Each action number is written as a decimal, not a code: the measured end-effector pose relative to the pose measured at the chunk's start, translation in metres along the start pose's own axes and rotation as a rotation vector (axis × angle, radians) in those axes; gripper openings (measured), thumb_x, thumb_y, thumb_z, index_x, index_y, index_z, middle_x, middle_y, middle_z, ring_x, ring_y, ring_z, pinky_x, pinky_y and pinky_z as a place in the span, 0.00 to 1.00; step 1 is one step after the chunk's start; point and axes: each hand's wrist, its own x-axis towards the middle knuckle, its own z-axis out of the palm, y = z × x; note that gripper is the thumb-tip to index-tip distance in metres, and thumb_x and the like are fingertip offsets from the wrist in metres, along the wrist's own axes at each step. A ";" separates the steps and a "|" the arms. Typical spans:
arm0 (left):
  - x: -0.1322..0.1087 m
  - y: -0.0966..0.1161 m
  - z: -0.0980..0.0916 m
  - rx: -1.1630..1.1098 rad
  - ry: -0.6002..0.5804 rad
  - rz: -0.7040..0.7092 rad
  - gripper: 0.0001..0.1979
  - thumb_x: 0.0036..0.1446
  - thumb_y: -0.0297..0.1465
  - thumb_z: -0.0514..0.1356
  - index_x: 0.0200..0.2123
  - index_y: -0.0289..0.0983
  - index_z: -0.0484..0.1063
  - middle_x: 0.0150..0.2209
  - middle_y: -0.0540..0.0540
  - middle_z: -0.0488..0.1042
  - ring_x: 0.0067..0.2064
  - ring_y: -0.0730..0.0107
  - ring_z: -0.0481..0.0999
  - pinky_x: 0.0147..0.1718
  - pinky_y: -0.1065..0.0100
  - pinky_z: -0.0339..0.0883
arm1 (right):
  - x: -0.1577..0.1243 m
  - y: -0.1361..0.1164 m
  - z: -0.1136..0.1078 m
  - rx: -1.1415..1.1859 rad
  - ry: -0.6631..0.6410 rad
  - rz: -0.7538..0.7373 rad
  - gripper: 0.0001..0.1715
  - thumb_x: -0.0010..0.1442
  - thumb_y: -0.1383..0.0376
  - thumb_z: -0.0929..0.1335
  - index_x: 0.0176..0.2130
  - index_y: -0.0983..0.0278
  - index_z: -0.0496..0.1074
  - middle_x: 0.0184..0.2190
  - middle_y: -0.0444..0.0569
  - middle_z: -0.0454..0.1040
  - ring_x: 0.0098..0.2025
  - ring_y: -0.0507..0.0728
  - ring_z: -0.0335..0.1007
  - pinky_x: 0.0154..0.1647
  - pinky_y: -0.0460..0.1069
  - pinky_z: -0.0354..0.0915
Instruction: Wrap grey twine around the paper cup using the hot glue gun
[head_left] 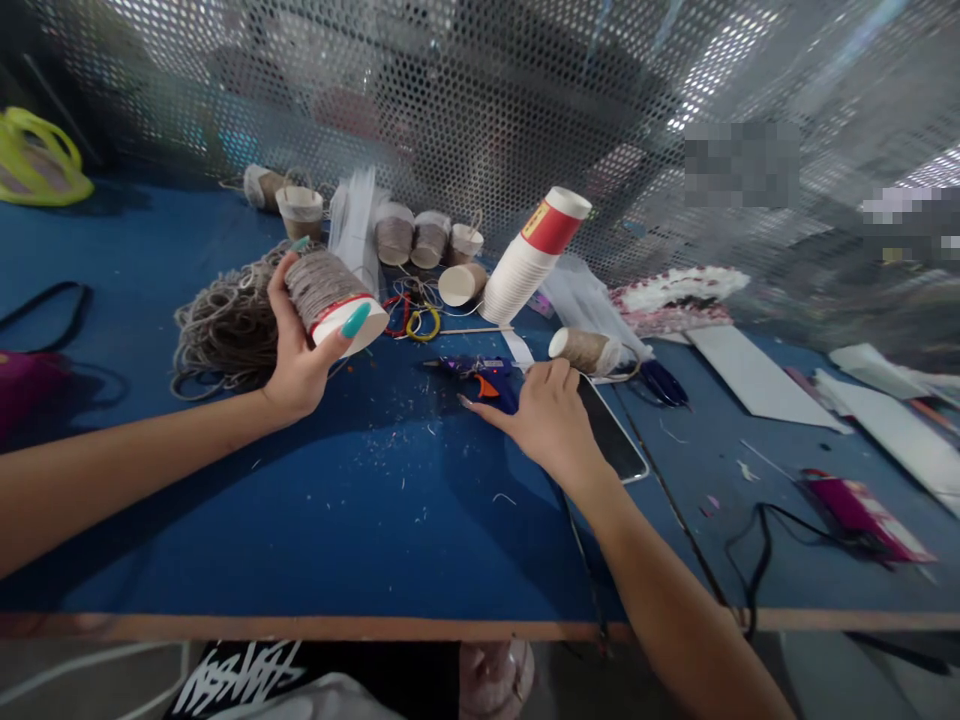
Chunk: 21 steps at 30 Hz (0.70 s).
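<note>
My left hand (pixel 300 360) is closed round a paper cup wrapped in grey twine (pixel 330 295), held tilted above the blue table (pixel 360 520). A loose heap of the same twine (pixel 225 325) lies just behind that hand. My right hand (pixel 544 415) lies on the handle of a purple and orange glue gun (pixel 480 372) on the table, fingers curled over it. Right of this hand lie a phone (pixel 619 440) and another twine-wrapped cup (pixel 585 350) on its side.
A leaning stack of white paper cups with a red top one (pixel 529 260) stands behind the glue gun. Several wrapped cups (pixel 412 240) line the perforated metal screen (pixel 480 100). White card sheets (pixel 757 380), a pink box (pixel 862 510) and black cables (pixel 757 560) lie right.
</note>
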 end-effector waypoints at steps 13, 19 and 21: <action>-0.001 -0.013 0.000 0.031 0.043 -0.087 0.45 0.51 0.61 0.60 0.66 0.58 0.44 0.65 0.46 0.57 0.69 0.48 0.61 0.69 0.46 0.55 | 0.114 -0.080 -0.013 0.593 -0.462 -0.520 0.18 0.63 0.69 0.67 0.53 0.60 0.66 0.50 0.52 0.73 0.53 0.62 0.67 0.55 0.58 0.66; -0.002 -0.008 0.002 0.038 0.030 -0.136 0.46 0.49 0.63 0.60 0.66 0.58 0.44 0.63 0.46 0.60 0.69 0.48 0.61 0.67 0.45 0.56 | 0.152 -0.103 0.024 0.471 -0.550 -0.636 0.22 0.62 0.71 0.68 0.55 0.64 0.65 0.49 0.54 0.73 0.50 0.62 0.65 0.52 0.55 0.64; -0.002 -0.010 0.003 0.017 0.020 -0.109 0.46 0.51 0.62 0.59 0.66 0.57 0.43 0.64 0.45 0.59 0.68 0.47 0.61 0.67 0.44 0.57 | 0.154 -0.104 0.032 0.417 -0.535 -0.635 0.19 0.63 0.70 0.68 0.53 0.63 0.66 0.49 0.54 0.72 0.51 0.62 0.65 0.53 0.56 0.63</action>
